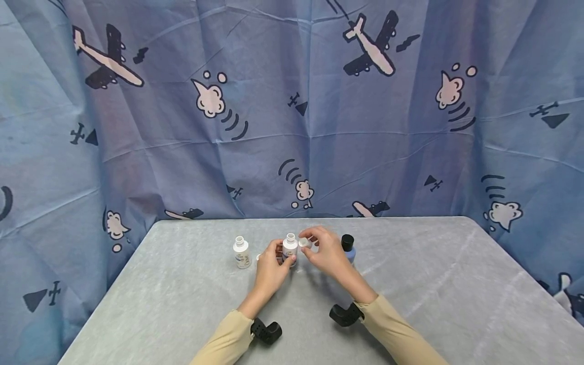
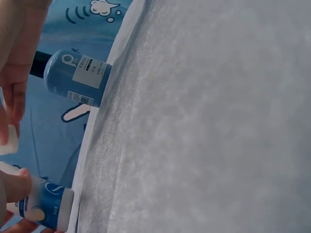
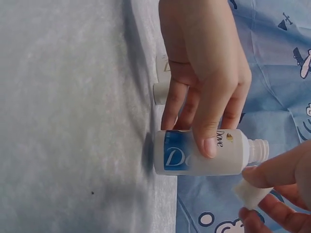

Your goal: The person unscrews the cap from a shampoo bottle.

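- Head view: left hand [image 1: 270,268] wraps a small white bottle [image 1: 289,248] standing near table [image 1: 456,304] centre; fingers cover most of its label, mouth uncapped.
- Right hand [image 1: 325,253] pinches a small white cap [image 1: 304,243] between thumb and fingertips, just at 3 o'clock of the bottle's neck, not on it.
- Right wrist view: bottle [image 3: 201,153] reads "Dove", blue band with large white script near base; thumb overlaps the small print. Open threaded neck clear here, blurred in head view.
- Cap [image 3: 250,193] is partly hidden by the right fingers [image 3: 277,172], cut off at frame edge.
- Second white bottle [image 1: 241,252] stands at 9 o'clock of the held one, well apart from the hands; label unreadable in head view. In right wrist view it sits behind the left hand [image 3: 204,73], mostly hidden.
- Blue bottle [image 1: 349,247] with black cap at 3 o'clock, partly behind the right hand. Left wrist view shows its label [image 2: 85,73]: big "P", small text too tiny to read.
- Left wrist view: held bottle [image 2: 46,204] cropped at the corner, fingers blurred.
- Small white object by the left hand at 9 o'clock, too hidden to identify.
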`<state>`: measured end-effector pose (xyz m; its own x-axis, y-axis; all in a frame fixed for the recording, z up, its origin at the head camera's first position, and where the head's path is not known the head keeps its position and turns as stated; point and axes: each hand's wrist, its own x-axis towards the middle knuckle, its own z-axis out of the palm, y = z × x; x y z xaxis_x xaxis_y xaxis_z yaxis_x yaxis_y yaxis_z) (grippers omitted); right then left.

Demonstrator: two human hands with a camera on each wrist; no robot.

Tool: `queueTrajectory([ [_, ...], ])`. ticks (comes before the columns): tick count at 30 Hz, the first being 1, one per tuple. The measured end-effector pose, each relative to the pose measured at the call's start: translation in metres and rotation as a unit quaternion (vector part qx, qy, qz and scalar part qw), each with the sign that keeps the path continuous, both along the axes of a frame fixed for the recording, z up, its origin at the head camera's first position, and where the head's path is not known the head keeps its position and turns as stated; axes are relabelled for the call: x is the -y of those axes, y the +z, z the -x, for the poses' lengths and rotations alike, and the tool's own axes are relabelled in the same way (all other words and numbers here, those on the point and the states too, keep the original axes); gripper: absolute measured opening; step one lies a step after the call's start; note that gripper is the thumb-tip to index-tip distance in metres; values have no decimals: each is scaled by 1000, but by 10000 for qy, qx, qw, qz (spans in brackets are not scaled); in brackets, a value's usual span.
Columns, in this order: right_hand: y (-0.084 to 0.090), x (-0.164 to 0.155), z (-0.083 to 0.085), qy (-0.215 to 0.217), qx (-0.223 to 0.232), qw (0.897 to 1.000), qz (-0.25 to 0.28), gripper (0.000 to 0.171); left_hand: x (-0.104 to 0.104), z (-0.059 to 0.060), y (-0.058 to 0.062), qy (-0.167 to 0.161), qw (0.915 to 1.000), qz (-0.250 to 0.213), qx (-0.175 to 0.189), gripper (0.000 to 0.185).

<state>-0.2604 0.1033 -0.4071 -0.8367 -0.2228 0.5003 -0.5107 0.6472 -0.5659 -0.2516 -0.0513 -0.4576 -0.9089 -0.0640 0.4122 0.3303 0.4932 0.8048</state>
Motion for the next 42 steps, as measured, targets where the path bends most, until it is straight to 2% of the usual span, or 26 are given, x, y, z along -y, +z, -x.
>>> queueTrajectory([
  [8, -4, 2, 2, -134, 227, 9994, -245, 28, 0, 0, -1, -142, 9995, -272, 105, 40],
  [16, -10, 2, 6, -81, 439, 9983, -363, 26, 2, -1, 0, -374, 9988, -297, 101, 41],
  [25, -16, 2, 6, -53, 711, 9946, -752, 27, 3, -2, 0, -492, 9980, -384, 101, 42],
  [33, -22, 2, 9, 11, 1060, 9907, -856, 28, 7, -6, 0, -325, 9990, -196, 242, 41],
  [42, -28, 3, 8, -12, 1220, 9864, -1105, 29, 14, -14, 1, -372, 9987, 62, 354, 41],
])
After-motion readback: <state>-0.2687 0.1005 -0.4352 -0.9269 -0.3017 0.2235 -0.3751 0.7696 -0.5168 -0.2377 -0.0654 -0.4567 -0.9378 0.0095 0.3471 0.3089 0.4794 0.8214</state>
